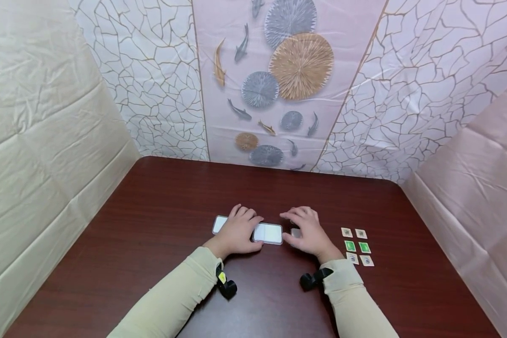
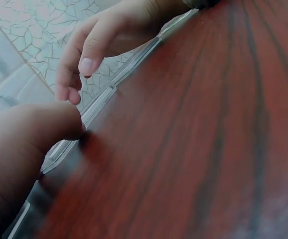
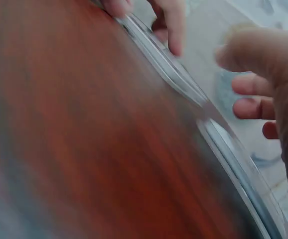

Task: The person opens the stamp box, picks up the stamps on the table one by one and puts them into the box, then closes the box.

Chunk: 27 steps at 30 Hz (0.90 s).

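Three flat clear-edged cases with white tops lie in a row on the table. My left hand (image 1: 235,234) reaches over the left case (image 1: 219,224) and pinches the left end of the middle case (image 1: 268,233), thumb at its near edge and index finger at its far edge. In the left wrist view the thumb (image 2: 59,122) touches the case's side. My right hand (image 1: 306,231) hovers over the right case (image 1: 295,233), thumb and fingers spread apart. In the right wrist view its thumb (image 3: 258,50) stands clear of the cases. The right case is mostly hidden.
Several small square cards, including a green card (image 1: 350,246) and a pale card (image 1: 347,232), lie in two columns right of my right hand. The dark red-brown table (image 1: 173,188) ends at a patterned cloth (image 1: 262,126), with plain cloth at both sides.
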{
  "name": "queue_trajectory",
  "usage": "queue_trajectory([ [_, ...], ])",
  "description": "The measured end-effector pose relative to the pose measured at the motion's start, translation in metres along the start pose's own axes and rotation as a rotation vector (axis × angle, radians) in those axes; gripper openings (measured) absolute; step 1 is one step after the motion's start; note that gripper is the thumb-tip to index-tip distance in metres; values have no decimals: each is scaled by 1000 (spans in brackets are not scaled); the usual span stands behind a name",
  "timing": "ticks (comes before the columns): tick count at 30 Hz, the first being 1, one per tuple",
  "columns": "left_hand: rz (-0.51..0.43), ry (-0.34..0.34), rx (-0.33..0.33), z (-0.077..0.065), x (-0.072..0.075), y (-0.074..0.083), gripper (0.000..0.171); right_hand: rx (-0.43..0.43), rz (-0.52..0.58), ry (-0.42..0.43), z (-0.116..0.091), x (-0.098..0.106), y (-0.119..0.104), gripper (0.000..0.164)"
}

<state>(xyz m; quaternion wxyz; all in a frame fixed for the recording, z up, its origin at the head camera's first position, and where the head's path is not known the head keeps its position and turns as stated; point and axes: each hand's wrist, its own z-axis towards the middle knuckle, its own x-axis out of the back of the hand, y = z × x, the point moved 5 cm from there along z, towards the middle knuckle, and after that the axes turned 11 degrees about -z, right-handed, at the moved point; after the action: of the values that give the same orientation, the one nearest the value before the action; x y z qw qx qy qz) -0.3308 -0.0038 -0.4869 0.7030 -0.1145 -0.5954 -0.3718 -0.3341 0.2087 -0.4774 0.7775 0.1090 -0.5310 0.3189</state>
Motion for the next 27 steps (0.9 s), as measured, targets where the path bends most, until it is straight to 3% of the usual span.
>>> queue_trajectory([
  [5,8,-5,-20,2,-2,0,60,35,-96,-96,3,-6,-16,66],
  [9,-3,-14,-20,3,-2,-2,58,56,-140,-145,7,-11,-24,65],
  [15,-45,-18,-27,5,1,-2,56,52,-145,-145,10,-14,-29,55],
  [27,-52,-27,-30,9,3,2,56,51,-162,-156,12,-12,-31,55],
])
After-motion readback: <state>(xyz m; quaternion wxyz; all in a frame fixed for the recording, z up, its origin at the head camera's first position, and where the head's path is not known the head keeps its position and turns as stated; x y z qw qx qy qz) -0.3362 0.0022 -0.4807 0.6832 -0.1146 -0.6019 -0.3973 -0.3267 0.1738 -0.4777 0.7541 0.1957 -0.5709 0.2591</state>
